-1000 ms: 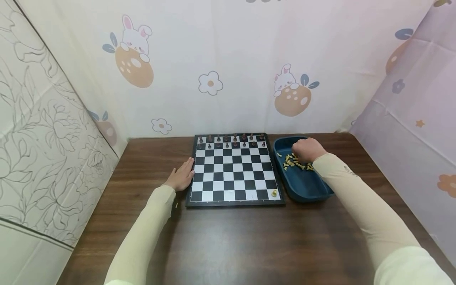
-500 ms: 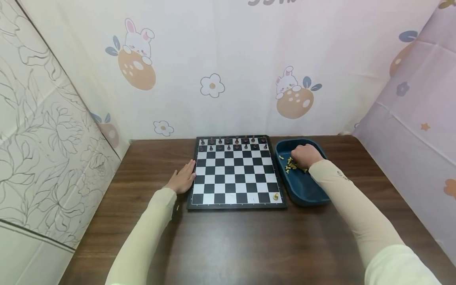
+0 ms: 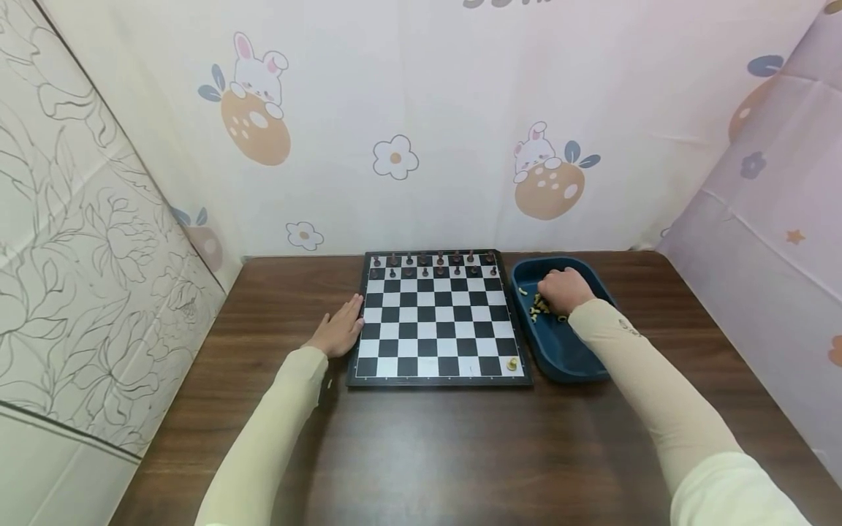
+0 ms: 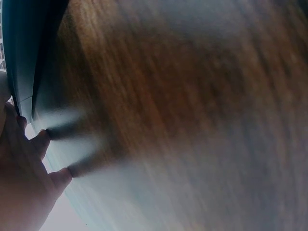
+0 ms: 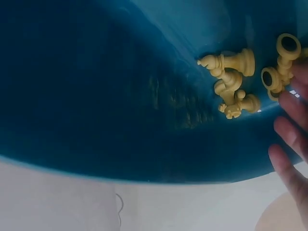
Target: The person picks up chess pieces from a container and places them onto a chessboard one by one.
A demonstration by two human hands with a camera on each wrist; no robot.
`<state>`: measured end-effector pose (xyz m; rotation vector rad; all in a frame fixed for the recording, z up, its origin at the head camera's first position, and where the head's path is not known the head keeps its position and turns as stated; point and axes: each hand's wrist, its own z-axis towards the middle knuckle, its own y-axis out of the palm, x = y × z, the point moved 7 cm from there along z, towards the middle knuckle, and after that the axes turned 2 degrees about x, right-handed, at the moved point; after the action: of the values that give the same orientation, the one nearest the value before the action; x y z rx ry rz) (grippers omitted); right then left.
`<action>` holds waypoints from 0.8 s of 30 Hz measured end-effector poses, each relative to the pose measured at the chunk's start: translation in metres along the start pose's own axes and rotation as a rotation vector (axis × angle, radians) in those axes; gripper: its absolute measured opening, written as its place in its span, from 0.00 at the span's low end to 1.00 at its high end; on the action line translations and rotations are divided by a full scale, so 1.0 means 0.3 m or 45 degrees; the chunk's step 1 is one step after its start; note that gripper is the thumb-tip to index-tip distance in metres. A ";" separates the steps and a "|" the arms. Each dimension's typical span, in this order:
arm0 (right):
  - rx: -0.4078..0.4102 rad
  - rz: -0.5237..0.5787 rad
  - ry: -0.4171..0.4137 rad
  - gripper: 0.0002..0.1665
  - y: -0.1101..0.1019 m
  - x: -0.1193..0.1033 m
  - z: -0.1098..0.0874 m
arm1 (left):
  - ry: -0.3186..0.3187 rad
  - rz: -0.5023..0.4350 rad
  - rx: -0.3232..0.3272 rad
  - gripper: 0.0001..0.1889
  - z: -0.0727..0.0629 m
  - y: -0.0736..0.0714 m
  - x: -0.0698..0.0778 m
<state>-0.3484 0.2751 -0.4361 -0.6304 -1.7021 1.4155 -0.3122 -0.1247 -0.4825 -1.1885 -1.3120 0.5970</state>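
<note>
Right hand (image 3: 564, 290), grip indeterminable, beside jumbled yellow pieces (image 5: 233, 79); pinching one clear of its neighbours seems best. Left hand (image 3: 337, 329): flat.

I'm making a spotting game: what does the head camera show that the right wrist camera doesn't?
Only the head view shows the chessboard, the dark pieces in two rows on it, and the left hand. Only the right wrist view shows the dark undersides of two yellow pieces. Both show the blue tray, yellow pieces lying in it, and the right hand.
</note>
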 end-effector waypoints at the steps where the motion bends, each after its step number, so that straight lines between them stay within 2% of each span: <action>1: -0.006 0.000 0.008 0.07 0.003 0.001 0.000 | -0.001 0.001 0.000 0.30 0.000 0.000 0.001; 10: -0.066 0.006 0.104 0.07 0.017 0.017 -0.008 | -0.013 0.003 -0.012 0.30 0.002 0.010 0.005; 15: -0.085 -0.001 0.120 0.05 0.026 0.021 -0.011 | -0.020 0.005 -0.023 0.30 0.005 0.015 0.004; 24: -0.014 -0.014 0.086 0.07 -0.036 0.010 -0.008 | -0.027 0.007 -0.014 0.30 0.007 0.005 -0.008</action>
<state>-0.3467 0.2763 -0.4247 -0.6671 -1.6590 1.3630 -0.3144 -0.1257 -0.4853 -1.1976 -1.3321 0.6084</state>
